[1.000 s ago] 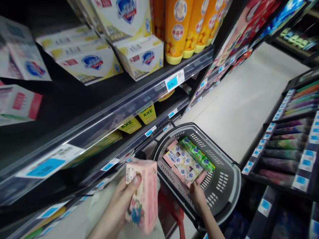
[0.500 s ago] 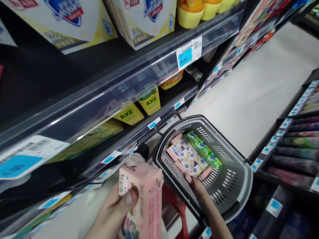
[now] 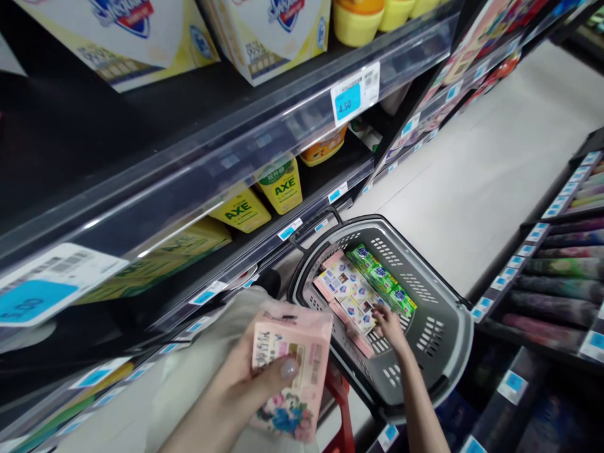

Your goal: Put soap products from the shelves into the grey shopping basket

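- The right hand now reaches further into the basket. Its fingers rest on the middle of the soap boxes, no longer at their near end.
- The pink pack in the left hand is turned printed face up and sits closer to the basket's near left rim.
- The thumb now crosses the pack's front.

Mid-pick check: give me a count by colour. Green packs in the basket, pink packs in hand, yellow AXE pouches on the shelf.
Green packs in the basket: 3
Pink pack in the left hand: 1
Yellow AXE pouches on the shelf: 2
Total: 6
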A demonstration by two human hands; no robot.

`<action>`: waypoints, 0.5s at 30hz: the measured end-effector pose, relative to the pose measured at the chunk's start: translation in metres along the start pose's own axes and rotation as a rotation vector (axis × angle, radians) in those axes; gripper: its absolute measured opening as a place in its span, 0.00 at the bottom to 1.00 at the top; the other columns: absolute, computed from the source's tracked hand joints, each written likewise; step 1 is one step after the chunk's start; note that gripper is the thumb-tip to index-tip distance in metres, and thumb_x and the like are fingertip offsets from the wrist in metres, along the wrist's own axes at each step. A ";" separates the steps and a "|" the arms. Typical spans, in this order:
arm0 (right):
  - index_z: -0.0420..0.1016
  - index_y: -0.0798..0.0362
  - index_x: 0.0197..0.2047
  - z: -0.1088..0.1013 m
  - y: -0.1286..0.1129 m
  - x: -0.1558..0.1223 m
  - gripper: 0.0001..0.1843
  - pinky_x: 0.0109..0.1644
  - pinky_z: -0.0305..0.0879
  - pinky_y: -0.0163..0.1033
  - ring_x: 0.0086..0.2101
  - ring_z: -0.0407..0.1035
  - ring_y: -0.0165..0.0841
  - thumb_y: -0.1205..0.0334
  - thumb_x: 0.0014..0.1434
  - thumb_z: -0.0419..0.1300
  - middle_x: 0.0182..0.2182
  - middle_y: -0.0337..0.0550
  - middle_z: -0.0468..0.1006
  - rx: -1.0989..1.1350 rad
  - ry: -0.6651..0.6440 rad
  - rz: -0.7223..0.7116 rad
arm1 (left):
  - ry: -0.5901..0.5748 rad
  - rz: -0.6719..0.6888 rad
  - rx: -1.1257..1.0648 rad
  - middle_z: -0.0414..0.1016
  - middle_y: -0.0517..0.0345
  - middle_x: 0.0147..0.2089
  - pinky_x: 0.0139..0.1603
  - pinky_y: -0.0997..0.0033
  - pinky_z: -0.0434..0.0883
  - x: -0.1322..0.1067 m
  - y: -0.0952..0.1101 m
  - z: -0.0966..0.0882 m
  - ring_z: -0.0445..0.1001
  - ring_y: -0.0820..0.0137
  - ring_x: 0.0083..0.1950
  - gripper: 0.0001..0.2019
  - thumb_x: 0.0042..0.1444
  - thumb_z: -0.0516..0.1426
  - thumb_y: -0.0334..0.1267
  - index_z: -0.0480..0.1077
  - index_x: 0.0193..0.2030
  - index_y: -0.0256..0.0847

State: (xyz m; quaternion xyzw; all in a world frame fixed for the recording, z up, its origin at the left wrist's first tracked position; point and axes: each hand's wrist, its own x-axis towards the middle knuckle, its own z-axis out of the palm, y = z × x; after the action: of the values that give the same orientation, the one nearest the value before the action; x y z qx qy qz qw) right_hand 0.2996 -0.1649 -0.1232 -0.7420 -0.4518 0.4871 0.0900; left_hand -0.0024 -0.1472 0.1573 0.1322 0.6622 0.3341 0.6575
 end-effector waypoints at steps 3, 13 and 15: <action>0.72 0.54 0.52 -0.028 -0.084 -0.047 0.30 0.43 0.73 0.46 0.37 0.75 0.38 0.40 0.57 0.58 0.42 0.51 0.79 0.541 -0.072 -0.252 | -0.080 0.020 0.013 0.81 0.57 0.42 0.44 0.66 0.74 0.006 -0.007 -0.005 0.77 0.57 0.45 0.38 0.38 0.70 0.59 0.71 0.57 0.48; 0.72 0.51 0.52 -0.028 -0.221 -0.145 0.18 0.46 0.73 0.38 0.37 0.74 0.32 0.55 0.60 0.62 0.40 0.44 0.79 0.475 -0.403 -0.583 | -0.237 0.163 0.309 0.71 0.51 0.60 0.58 0.63 0.70 0.015 -0.016 -0.019 0.67 0.56 0.62 0.31 0.56 0.57 0.62 0.64 0.61 0.48; 0.72 0.53 0.50 -0.036 -0.207 -0.121 0.16 0.40 0.72 0.36 0.35 0.74 0.32 0.56 0.60 0.60 0.38 0.45 0.79 0.376 -0.318 -0.616 | -0.192 0.254 0.306 0.66 0.53 0.64 0.64 0.61 0.64 0.017 -0.017 -0.018 0.62 0.57 0.66 0.28 0.58 0.57 0.58 0.62 0.62 0.50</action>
State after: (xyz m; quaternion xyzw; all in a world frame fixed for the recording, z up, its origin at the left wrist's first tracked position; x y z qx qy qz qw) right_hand 0.1942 -0.1262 0.0910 -0.4576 -0.5645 0.6203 0.2953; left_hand -0.0170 -0.1545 0.1322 0.3441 0.6174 0.2960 0.6425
